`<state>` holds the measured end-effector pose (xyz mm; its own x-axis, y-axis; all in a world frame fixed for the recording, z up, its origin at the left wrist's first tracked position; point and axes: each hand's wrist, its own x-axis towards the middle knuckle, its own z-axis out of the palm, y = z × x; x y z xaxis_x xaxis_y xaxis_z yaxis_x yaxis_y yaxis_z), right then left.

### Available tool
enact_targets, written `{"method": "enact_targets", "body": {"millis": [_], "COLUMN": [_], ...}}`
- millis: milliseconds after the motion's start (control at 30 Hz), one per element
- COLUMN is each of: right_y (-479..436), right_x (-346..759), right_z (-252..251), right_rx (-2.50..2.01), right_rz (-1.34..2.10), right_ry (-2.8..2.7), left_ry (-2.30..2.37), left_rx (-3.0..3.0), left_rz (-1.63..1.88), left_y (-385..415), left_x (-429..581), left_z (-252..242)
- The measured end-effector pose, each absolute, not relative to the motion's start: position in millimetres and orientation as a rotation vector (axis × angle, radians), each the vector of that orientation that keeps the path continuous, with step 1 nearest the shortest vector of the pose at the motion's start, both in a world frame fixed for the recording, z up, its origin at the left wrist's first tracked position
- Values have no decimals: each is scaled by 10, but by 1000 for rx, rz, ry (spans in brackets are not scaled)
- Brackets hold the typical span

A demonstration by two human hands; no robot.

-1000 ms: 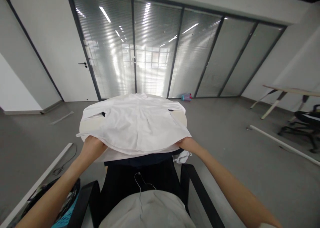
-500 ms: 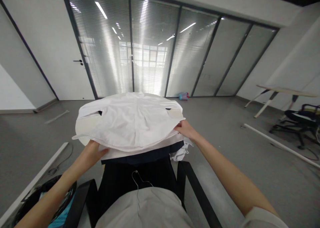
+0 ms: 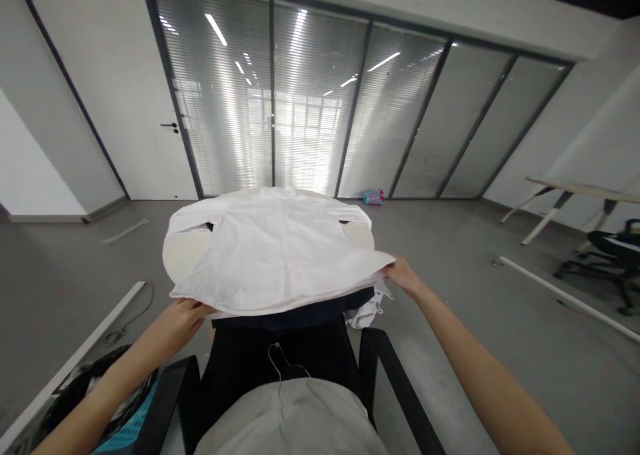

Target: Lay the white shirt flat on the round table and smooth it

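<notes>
A white shirt [image 3: 275, 248] lies spread, back up, over a small round pale table [image 3: 183, 258] in front of me. My left hand [image 3: 183, 314] pinches its near left hem corner. My right hand [image 3: 404, 276] grips the near right corner and holds it out to the side. Under the shirt lie dark garments [image 3: 295, 314] and a bit of white cloth [image 3: 367, 312]. A wire hanger [image 3: 280, 365] rests on the dark cloth over my lap.
I sit in a black armchair [image 3: 387, 375]. A blue basket [image 3: 125, 425] with dark things stands at my lower left beside a white board [image 3: 85, 355]. Glass partitions with blinds [image 3: 310, 108] stand ahead. A desk [image 3: 575, 192], an office chair [image 3: 610, 255] and a long white bar [image 3: 565, 295] occupy the right.
Both hands have drawn the shirt's near hem outward; the right hand moved right and pulled its corner taut. The left hand slid lower along the hem.
</notes>
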<state>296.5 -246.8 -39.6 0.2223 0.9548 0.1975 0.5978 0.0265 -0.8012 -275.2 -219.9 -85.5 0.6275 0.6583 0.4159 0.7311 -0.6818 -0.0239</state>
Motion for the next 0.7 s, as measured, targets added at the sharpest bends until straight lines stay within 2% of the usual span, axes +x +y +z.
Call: {"method": "enact_targets", "body": {"millis": [167,333,533,700], "right_y": [-2529,-2548,-2748,-2785], "right_x": [2974,3053,3050,3023], "right_z": [-759,-731,-865,-681], "right_rx": [-1736,-1657,-1476,-1372], "right_rz": [607,318,-166,-298], "right_ry": [-1453,-1555,-1844,-1928], "left_ry": [-1176,-1204,-1372,-1234], "left_rx": [-2562,-2604,-2598,-2820], "left_rz": [-671,-889,-1461,-1194], "left_y": [-2246,-2327,-2434,-2280], "left_x": [-2932,-3135,-3010,-2990], "left_z": [-1043,-937,-739,-548]}}
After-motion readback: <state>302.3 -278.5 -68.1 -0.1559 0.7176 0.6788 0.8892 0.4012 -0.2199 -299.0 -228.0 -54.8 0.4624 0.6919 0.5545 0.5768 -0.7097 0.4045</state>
